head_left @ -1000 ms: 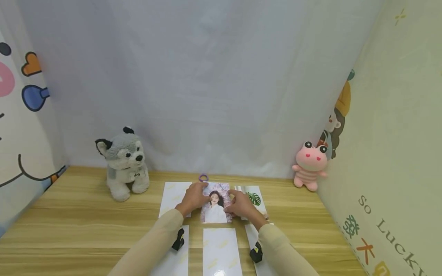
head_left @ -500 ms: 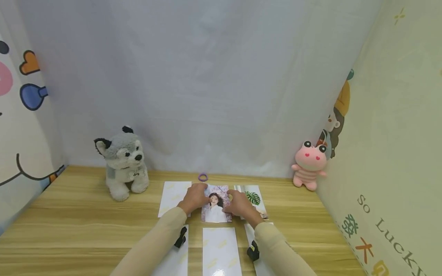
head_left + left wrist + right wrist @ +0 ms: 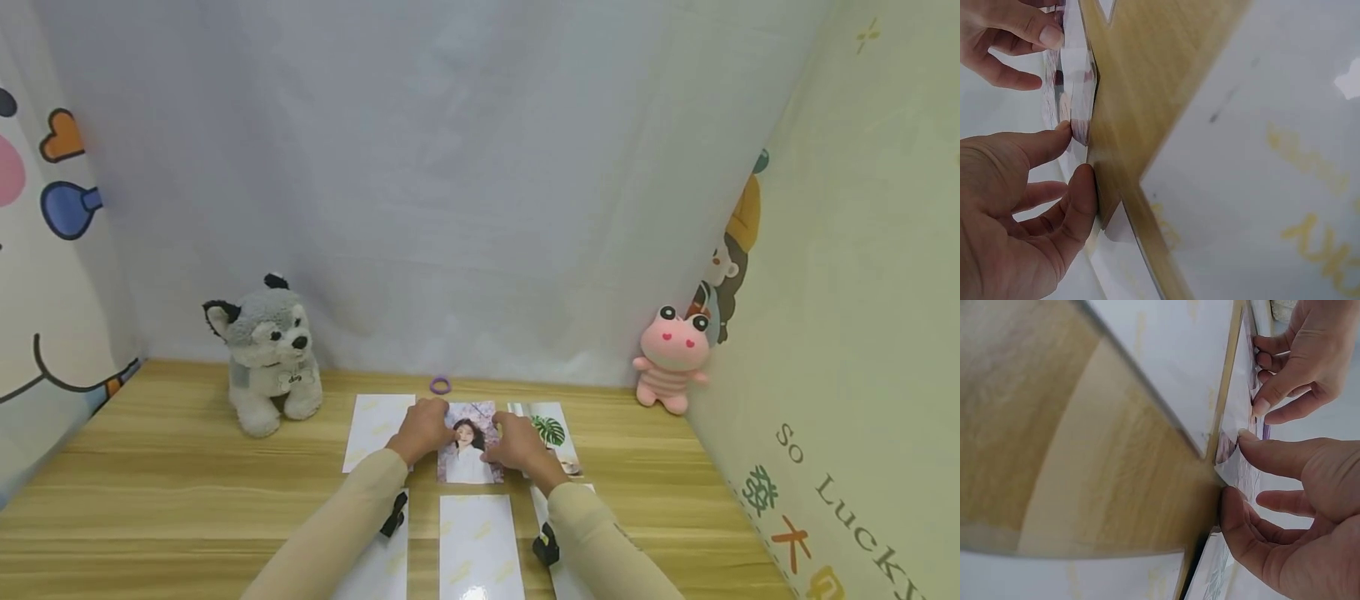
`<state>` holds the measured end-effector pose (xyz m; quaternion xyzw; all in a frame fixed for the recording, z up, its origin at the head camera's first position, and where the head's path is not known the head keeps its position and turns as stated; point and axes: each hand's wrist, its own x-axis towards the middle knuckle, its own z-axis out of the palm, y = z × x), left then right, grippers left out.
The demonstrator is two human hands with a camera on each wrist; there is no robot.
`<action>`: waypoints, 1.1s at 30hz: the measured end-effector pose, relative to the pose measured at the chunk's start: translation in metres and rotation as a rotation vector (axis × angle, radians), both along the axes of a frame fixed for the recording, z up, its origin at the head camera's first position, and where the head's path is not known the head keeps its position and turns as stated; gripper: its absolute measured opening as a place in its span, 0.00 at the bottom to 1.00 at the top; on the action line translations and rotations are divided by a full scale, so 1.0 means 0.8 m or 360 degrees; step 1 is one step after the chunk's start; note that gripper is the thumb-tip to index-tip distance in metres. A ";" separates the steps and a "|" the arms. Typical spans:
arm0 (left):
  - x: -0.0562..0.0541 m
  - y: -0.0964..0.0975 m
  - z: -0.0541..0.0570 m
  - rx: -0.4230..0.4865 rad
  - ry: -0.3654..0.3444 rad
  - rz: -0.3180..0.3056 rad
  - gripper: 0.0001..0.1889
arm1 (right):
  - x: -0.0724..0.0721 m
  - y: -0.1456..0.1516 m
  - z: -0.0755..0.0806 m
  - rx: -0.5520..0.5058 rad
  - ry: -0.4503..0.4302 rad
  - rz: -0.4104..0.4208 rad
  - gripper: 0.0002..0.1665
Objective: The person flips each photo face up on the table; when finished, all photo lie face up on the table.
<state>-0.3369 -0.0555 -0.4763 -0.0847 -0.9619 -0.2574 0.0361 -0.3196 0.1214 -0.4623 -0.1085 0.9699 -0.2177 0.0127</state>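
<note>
Pinching with both hands, I have the portrait photo (image 3: 468, 457) by its sides. Seen from the head, with 12 o'clock straight away from me, my left hand (image 3: 422, 427) takes the 9 o'clock edge and my right hand (image 3: 519, 443) the 3 o'clock edge. It lies face up as the middle piece of the far row on the wood-grain table (image 3: 150, 467), between a yellow-marked white card (image 3: 375, 429) at 9 and the leaf-print photo (image 3: 552, 432) at 3, with a nearer white card (image 3: 480, 546) at 6 and a purple ring (image 3: 440, 378) near 12. Its long axis runs 12 to 6, the pictured head toward 12. I judge this to be a straightening step; the next move calls for even fingertips, so the edges sit square with the neighbours.

From the left wrist, the photo shows nearly edge-on around 10 o'clock, one corner between my left thumb (image 3: 1050, 144) and forefinger (image 3: 1082, 190).

From the right wrist, it sits toward 3 o'clock, foreshortened; the corner by my right thumb (image 3: 1275, 454) looks slightly curled, so creasing is a risk. How hard I squeeze, I cannot tell.
</note>
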 end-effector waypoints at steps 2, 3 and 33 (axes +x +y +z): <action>0.001 0.000 0.000 0.0007 0.0027 -0.0019 0.15 | 0.000 0.000 0.000 0.0006 0.0006 0.0006 0.36; 0.001 0.000 0.000 0.0021 0.0040 -0.0025 0.14 | 0.000 0.001 0.001 0.0007 0.0010 0.0005 0.36; 0.057 -0.170 0.006 -0.0103 0.0004 -0.0340 0.33 | -0.037 -0.049 -0.004 -0.0342 0.0117 0.0368 0.37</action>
